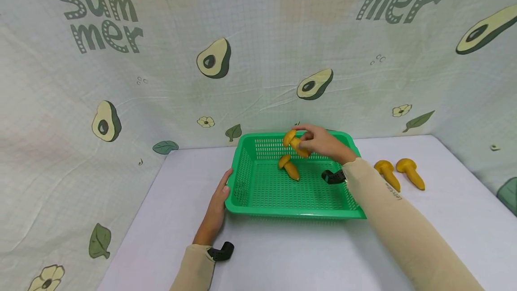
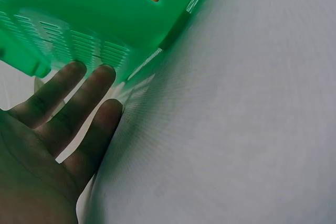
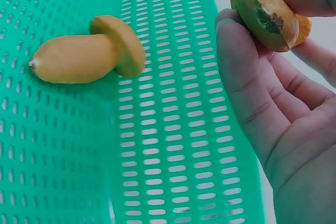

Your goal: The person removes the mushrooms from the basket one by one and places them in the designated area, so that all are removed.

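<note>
The right hand (image 1: 321, 141) pinches a mushroom-shaped piece (image 1: 295, 143) above the far part of the green basket (image 1: 295, 212); the piece is yellow-orange, with a rounded cap and a thick stem, and its stem end, facing the right wrist camera, bears a rough, dark greenish-brown patch; a second piece (image 1: 288, 168) lies on the basket floor, its stem smooth and tapering to a small pale tip; two more, a third piece (image 1: 387, 175) and a fourth piece (image 1: 411, 174), rest on the white table (image 1: 448, 201) to the right; the left hand (image 1: 218, 201) has its fingers extended against the basket's left side; fingers cover part of the held stem, and the right sleeve (image 1: 387, 208) hides the basket's near right corner; through the slots in the left wrist view, orange shows too little to tell which piece it is.
</note>
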`<action>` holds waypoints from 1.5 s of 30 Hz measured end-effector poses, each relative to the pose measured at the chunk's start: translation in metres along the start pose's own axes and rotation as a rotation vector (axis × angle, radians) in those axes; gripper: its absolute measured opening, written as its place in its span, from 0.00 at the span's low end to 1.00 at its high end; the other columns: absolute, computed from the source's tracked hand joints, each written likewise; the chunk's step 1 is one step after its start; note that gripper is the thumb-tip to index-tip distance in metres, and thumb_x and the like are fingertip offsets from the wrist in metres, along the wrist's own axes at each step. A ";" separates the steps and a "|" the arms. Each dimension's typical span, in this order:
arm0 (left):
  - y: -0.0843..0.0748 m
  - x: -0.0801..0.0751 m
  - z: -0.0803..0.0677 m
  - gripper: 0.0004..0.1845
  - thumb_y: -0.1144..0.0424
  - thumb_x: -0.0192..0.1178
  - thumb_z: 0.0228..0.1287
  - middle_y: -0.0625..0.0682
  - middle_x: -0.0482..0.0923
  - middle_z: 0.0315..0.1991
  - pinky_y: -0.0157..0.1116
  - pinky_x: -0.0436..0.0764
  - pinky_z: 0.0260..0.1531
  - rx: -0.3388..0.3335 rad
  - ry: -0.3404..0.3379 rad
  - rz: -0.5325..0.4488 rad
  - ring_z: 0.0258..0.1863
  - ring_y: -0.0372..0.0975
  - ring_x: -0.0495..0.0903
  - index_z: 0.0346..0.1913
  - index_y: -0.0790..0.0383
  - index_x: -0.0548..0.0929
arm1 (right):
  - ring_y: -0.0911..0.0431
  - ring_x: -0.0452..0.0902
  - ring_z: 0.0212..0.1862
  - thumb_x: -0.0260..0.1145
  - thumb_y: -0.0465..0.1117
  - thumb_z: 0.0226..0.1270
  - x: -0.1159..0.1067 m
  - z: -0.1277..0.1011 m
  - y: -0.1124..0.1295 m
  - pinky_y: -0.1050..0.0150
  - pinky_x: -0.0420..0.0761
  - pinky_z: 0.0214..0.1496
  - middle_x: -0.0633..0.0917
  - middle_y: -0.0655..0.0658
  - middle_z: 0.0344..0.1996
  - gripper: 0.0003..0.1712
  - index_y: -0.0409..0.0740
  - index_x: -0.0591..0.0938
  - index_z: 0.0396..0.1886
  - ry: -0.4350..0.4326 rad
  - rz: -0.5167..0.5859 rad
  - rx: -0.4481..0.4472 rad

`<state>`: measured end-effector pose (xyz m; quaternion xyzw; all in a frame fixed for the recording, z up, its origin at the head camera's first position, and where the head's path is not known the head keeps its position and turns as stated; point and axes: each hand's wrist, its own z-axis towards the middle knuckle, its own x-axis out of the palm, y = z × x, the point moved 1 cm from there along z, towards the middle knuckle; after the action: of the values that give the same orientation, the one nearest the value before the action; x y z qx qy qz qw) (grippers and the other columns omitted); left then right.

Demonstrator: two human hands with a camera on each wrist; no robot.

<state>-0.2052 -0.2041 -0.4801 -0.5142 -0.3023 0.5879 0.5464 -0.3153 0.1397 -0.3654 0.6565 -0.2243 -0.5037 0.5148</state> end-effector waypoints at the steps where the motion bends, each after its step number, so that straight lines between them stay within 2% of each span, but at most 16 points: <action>1: 0.000 0.000 0.000 0.28 0.50 0.31 0.83 0.47 0.48 0.80 0.58 0.42 0.73 0.002 0.000 0.000 0.78 0.43 0.44 0.81 0.47 0.53 | 0.46 0.80 0.39 0.63 0.36 0.68 -0.001 0.000 0.001 0.46 0.82 0.44 0.85 0.37 0.43 0.35 0.46 0.67 0.75 -0.004 -0.004 -0.004; 6: 0.000 0.002 0.001 0.28 0.50 0.31 0.83 0.48 0.48 0.80 0.58 0.42 0.73 0.010 0.000 0.008 0.78 0.44 0.43 0.81 0.48 0.53 | 0.47 0.82 0.41 0.63 0.35 0.69 -0.009 -0.006 0.007 0.49 0.83 0.43 0.85 0.36 0.44 0.35 0.41 0.67 0.75 -0.033 -0.013 -0.007; 13: 0.000 0.002 0.001 0.29 0.48 0.30 0.83 0.49 0.48 0.80 0.59 0.43 0.72 0.008 -0.002 0.017 0.78 0.46 0.44 0.81 0.48 0.52 | 0.45 0.81 0.42 0.65 0.38 0.70 -0.024 -0.018 0.008 0.49 0.83 0.44 0.84 0.35 0.46 0.35 0.44 0.66 0.75 -0.061 -0.016 0.015; 23: -0.001 0.003 0.001 0.28 0.48 0.30 0.83 0.47 0.47 0.80 0.57 0.43 0.73 0.003 0.001 0.002 0.78 0.44 0.44 0.81 0.47 0.52 | 0.47 0.80 0.42 0.64 0.39 0.71 -0.043 -0.043 0.011 0.57 0.83 0.41 0.82 0.35 0.48 0.35 0.45 0.66 0.75 -0.101 -0.044 0.030; 30: 0.000 0.002 0.000 0.28 0.48 0.31 0.83 0.46 0.48 0.80 0.56 0.43 0.73 0.004 0.000 0.006 0.78 0.42 0.44 0.81 0.46 0.52 | 0.48 0.81 0.42 0.65 0.43 0.73 -0.055 -0.065 0.011 0.54 0.83 0.44 0.82 0.35 0.49 0.35 0.46 0.65 0.76 -0.134 -0.069 0.028; 35: -0.002 0.000 0.000 0.28 0.49 0.31 0.83 0.47 0.48 0.80 0.57 0.42 0.73 0.006 0.001 0.002 0.78 0.44 0.43 0.81 0.47 0.52 | 0.49 0.81 0.44 0.66 0.47 0.73 -0.061 -0.079 0.011 0.50 0.82 0.48 0.82 0.37 0.51 0.35 0.51 0.65 0.76 -0.201 -0.030 0.056; 40: -0.003 0.000 0.001 0.28 0.50 0.31 0.83 0.49 0.48 0.80 0.58 0.43 0.73 0.012 0.007 0.002 0.78 0.45 0.43 0.81 0.49 0.52 | 0.52 0.81 0.46 0.66 0.50 0.73 -0.067 -0.093 0.007 0.56 0.81 0.48 0.81 0.38 0.53 0.36 0.53 0.64 0.76 -0.254 -0.036 0.061; 45: -0.002 0.002 0.001 0.29 0.48 0.31 0.83 0.47 0.48 0.80 0.57 0.43 0.73 0.000 0.003 0.004 0.78 0.44 0.44 0.81 0.48 0.52 | 0.55 0.81 0.44 0.66 0.46 0.73 -0.070 -0.108 -0.002 0.62 0.82 0.44 0.81 0.40 0.49 0.36 0.50 0.64 0.76 -0.304 0.001 0.044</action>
<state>-0.2049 -0.2020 -0.4785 -0.5157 -0.3003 0.5883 0.5457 -0.2468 0.2457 -0.3409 0.5837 -0.3110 -0.5921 0.4604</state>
